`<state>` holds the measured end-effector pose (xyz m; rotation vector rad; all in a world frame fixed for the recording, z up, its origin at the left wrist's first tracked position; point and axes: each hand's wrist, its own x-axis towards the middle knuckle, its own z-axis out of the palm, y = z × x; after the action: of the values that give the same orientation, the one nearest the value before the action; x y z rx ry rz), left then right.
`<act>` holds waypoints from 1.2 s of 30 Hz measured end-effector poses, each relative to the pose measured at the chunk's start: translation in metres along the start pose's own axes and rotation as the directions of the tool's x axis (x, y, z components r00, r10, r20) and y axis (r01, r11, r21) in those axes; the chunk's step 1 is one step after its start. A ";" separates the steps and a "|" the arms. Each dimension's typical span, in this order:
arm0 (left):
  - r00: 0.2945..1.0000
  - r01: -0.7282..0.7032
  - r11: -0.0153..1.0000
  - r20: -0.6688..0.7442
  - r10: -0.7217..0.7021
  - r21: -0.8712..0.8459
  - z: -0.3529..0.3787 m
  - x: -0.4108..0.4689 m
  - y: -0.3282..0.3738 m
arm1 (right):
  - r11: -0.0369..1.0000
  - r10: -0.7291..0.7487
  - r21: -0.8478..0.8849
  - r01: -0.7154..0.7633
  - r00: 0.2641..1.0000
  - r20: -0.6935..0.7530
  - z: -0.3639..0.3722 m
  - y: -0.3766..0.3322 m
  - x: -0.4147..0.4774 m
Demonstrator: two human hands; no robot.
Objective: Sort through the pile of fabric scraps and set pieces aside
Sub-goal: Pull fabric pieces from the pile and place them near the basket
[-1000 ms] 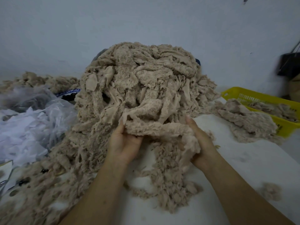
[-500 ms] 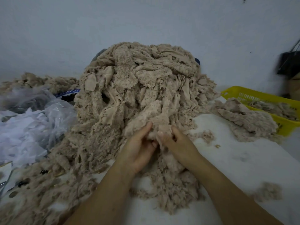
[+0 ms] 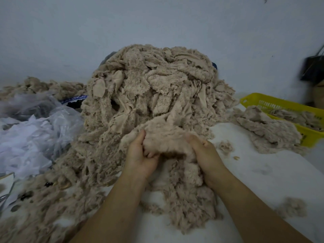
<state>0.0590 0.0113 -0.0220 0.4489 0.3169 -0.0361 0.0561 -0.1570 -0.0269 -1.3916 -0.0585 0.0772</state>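
Note:
A tall pile of beige fuzzy fabric scraps (image 3: 154, 88) rises at the middle of the white table (image 3: 263, 172). At its front foot both hands grip one fluffy beige scrap (image 3: 166, 137). My left hand (image 3: 140, 155) curls its fingers round the scrap's left side. My right hand (image 3: 203, 151) clutches its right side, its fingertips buried in the fabric. More scraps trail down toward me between my forearms (image 3: 184, 199).
A yellow plastic basket (image 3: 280, 104) holding scraps stands at the right, with a smaller beige heap (image 3: 266, 130) in front of it. Clear plastic bags with white material (image 3: 29, 134) lie at the left. Small tufts (image 3: 292, 209) dot the table. A dark bag (image 3: 313, 67) hangs at far right.
My hands, spread apart on a wide piece a second ago, came together at the pile's foot and now have parted slightly, gripping a bunched scrap between them.

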 end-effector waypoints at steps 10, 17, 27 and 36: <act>0.979 -0.205 0.968 -0.031 0.203 -0.146 -0.015 0.008 0.021 | 0.931 0.125 0.354 -0.085 0.988 -0.091 -0.026 -0.007 0.015; 0.954 -0.297 0.939 -0.100 0.283 -0.174 -0.018 0.015 0.026 | 0.961 0.122 0.272 -0.047 0.957 -0.265 -0.034 -0.005 0.017; 0.926 -0.361 0.928 -0.150 0.345 -0.093 -0.023 0.020 0.030 | 0.833 0.321 0.529 -0.161 0.920 -0.224 -0.040 -0.008 0.023; 0.976 -0.188 0.745 0.208 0.067 0.640 -0.003 -0.012 0.013 | 0.870 0.060 0.489 0.065 0.970 -0.237 -0.036 -0.012 0.017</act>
<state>0.0483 0.0238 -0.0159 1.1708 0.0873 -0.0523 0.0761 -0.1926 -0.0211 -0.8755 0.1588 -0.0806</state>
